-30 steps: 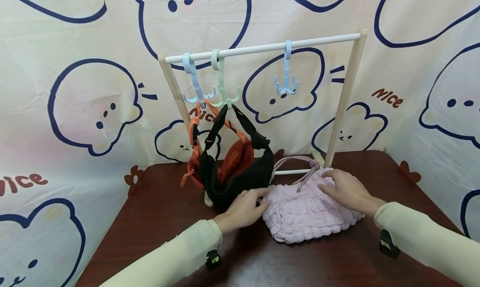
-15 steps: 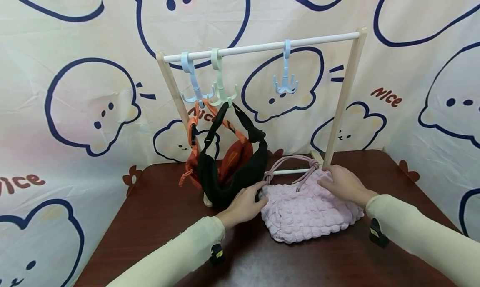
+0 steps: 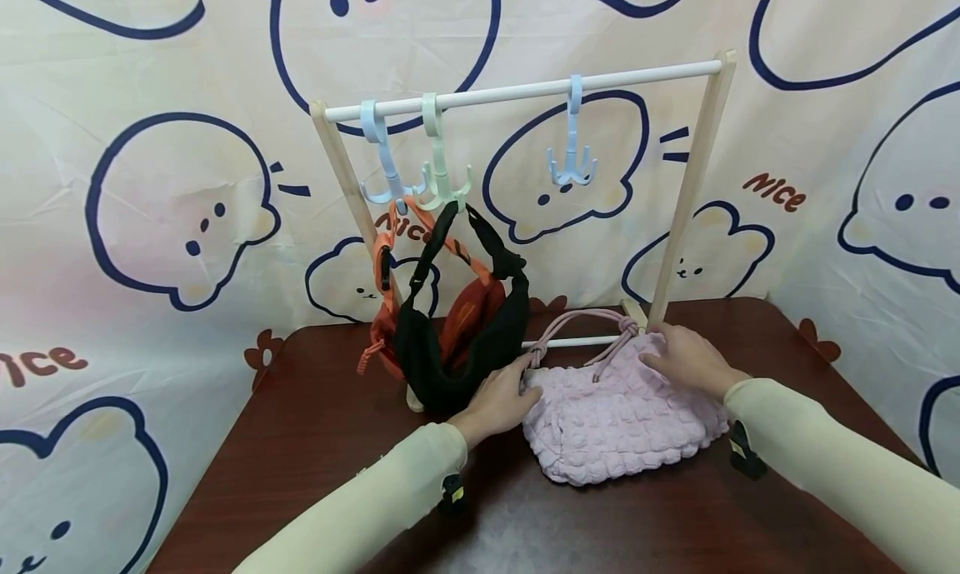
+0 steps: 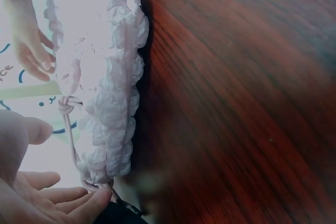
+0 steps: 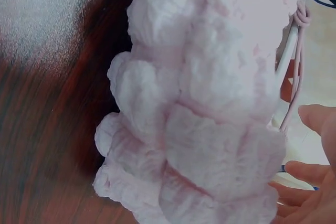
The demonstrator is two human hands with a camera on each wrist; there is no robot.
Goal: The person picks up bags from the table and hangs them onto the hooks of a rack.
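A pink puffy quilted bag [image 3: 618, 428] with a knotted cord handle [image 3: 581, 316] lies on the brown table in the head view. My left hand [image 3: 498, 401] is at its upper left corner, fingertips right at the cord's knot. In the left wrist view the left fingers [image 4: 63, 198] are extended along the bag's end, thumb apart. At the upper right corner is my right hand [image 3: 690, 359], with the thumb over the near face. The right wrist view shows the right fingers [image 5: 302, 174] loosely bent behind the bag's edge, thumb apart from them.
Behind the bag stands a rack with a white bar [image 3: 510, 96]. It carries a blue hook [image 3: 572, 153], a green hook [image 3: 441, 162] and another blue hook [image 3: 386, 162]. A black bag [image 3: 465, 366] and an orange-red bag [image 3: 386, 324] hang left, close beside my left hand.
My left hand has moved slightly up and right, to the knot at the bag's corner. The right hand has shifted a little up along the bag's edge. The pink bag has barely moved.
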